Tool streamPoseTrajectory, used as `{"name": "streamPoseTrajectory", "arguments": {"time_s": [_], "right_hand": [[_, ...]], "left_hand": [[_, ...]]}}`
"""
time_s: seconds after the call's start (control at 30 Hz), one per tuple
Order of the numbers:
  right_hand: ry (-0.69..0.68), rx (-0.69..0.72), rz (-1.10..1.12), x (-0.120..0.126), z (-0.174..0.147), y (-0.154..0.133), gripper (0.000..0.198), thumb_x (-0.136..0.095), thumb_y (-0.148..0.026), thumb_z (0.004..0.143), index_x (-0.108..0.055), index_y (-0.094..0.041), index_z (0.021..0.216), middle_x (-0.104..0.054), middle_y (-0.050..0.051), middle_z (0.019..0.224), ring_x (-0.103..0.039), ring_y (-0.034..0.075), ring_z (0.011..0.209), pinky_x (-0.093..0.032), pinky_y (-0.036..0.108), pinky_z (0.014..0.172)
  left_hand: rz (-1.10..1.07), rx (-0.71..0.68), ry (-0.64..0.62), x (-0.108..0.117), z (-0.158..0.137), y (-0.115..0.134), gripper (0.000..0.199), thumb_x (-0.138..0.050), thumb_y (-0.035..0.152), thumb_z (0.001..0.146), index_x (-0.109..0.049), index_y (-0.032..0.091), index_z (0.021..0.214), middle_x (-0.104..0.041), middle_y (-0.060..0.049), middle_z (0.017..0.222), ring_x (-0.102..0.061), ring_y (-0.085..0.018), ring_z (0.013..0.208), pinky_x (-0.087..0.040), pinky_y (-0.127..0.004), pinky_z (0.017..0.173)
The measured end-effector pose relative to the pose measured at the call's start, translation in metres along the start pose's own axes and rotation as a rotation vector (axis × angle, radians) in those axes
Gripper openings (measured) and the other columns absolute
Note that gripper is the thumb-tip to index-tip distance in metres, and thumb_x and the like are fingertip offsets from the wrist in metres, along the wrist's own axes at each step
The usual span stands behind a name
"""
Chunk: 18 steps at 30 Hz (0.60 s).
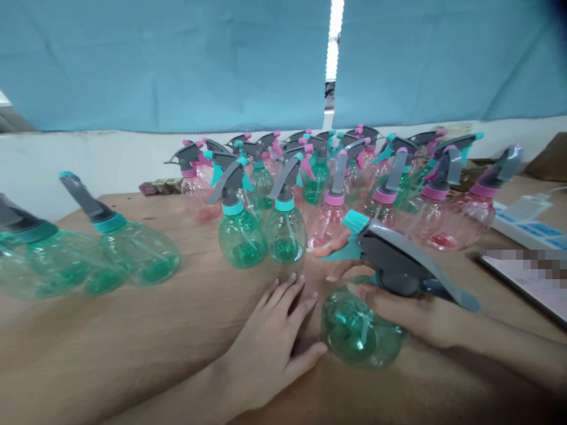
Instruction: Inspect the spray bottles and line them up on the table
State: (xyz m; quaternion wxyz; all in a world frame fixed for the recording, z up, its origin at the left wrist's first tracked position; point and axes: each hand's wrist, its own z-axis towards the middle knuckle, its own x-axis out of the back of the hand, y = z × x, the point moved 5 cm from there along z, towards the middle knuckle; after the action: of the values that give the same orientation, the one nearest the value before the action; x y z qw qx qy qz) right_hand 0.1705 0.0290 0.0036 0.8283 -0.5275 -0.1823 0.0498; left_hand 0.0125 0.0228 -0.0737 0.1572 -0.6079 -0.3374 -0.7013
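Observation:
A clear green spray bottle (361,330) with a grey and teal trigger head is in my right hand (398,307), whose fingers wrap round its neck just under the head. The bottle leans, its nozzle pointing up and left, and its base is low over or on the table; I cannot tell which. My left hand (279,336) lies palm down on the wooden table beside it, fingers spread and holding nothing. Just beyond my left fingertips stand two green spray bottles (243,239) with teal collars, upright and close together.
Behind them crowd several pink spray bottles (328,224) and green ones. More green bottles (139,254) stand at the left. On the right are a white power strip (527,227) and a flat device (531,277) with a blurred screen. A blue cloth (177,65) hangs at the back.

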Motion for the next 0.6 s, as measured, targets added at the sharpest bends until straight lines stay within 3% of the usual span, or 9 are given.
{"name": "streamPoseTrajectory", "arguments": {"time_s": [0.43,0.6], "right_hand": [[-0.063,0.001,-0.068,0.001,0.003,-0.004,0.042,-0.050,-0.010,0.072,-0.070,-0.037,0.097,-0.073,-0.005,0.082,-0.073,0.022,0.084,-0.063,0.031,0.074],[0.009,0.075,-0.174,0.005,0.005,-0.011,0.041,-0.054,-0.016,0.065,-0.072,-0.046,0.086,-0.071,-0.009,0.065,-0.071,0.022,0.060,-0.063,0.031,0.052]], "left_hand": [[0.027,0.022,-0.051,0.000,0.001,0.000,0.064,-0.046,0.053,0.094,-0.037,0.015,0.145,-0.033,-0.016,0.154,-0.027,-0.031,0.143,-0.030,-0.055,0.113],[0.038,0.011,-0.043,0.000,0.001,0.001,0.064,-0.046,0.053,0.094,-0.037,0.015,0.145,-0.031,-0.016,0.155,-0.026,-0.031,0.143,-0.028,-0.055,0.113]]}}
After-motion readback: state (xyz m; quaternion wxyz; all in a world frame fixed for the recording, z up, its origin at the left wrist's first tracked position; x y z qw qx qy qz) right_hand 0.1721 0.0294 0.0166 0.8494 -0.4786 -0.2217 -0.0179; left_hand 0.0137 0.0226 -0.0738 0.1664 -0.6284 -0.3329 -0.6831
